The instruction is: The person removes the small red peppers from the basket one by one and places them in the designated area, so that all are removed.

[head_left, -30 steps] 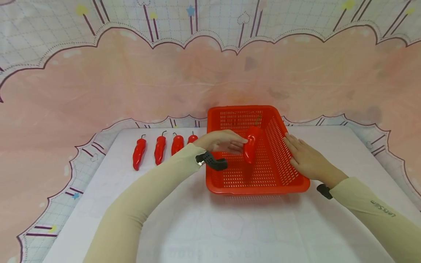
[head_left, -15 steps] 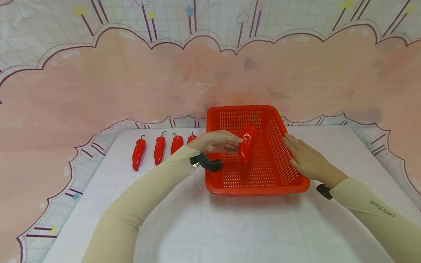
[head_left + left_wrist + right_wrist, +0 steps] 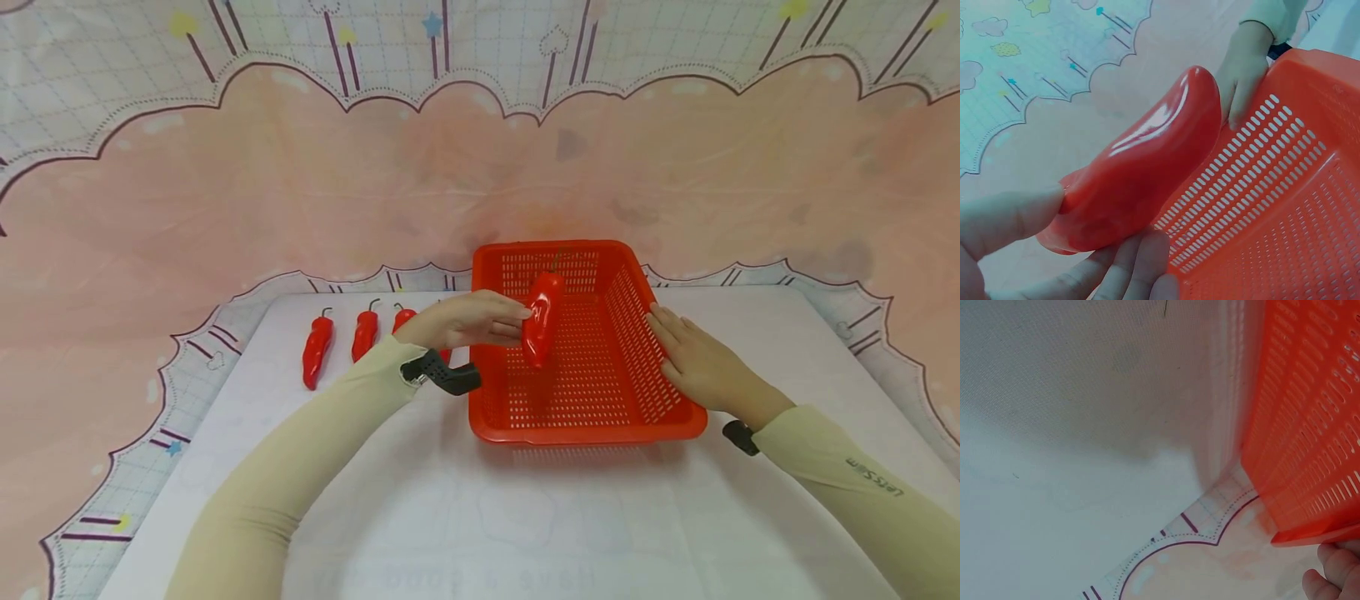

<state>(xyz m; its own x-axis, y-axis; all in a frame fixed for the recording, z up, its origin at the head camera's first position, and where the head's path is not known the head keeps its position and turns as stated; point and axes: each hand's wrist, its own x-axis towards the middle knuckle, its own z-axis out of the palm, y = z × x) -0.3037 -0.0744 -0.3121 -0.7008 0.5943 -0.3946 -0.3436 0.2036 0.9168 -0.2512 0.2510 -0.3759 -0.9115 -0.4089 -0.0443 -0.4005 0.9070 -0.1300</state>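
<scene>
My left hand point(image 3: 480, 321) pinches a glossy red chili pepper point(image 3: 543, 318) between thumb and fingers, over the left part of a red plastic basket point(image 3: 585, 433). The pepper's green stem points away toward the back wall of the basket. In the left wrist view the thumb and fingertips hold one end of the pepper point(image 3: 1147, 162), and the other end juts out free. My right hand point(image 3: 697, 358) rests with straight fingers against the basket's right rim. Only some of its fingertips point(image 3: 1337, 569) show in the right wrist view, beside the rim.
Left of the basket, more red peppers lie in a row on the white table point(image 3: 480, 517): one at the far left point(image 3: 317, 350), a second pepper point(image 3: 365, 333), and others partly hidden behind my left hand and sleeve. A patterned pink cloth point(image 3: 375, 192) hangs behind.
My left hand has moved left with the pepper, from over the basket's middle toward its left side, covering more of the peppers in the row. The right hand and basket stay still.
</scene>
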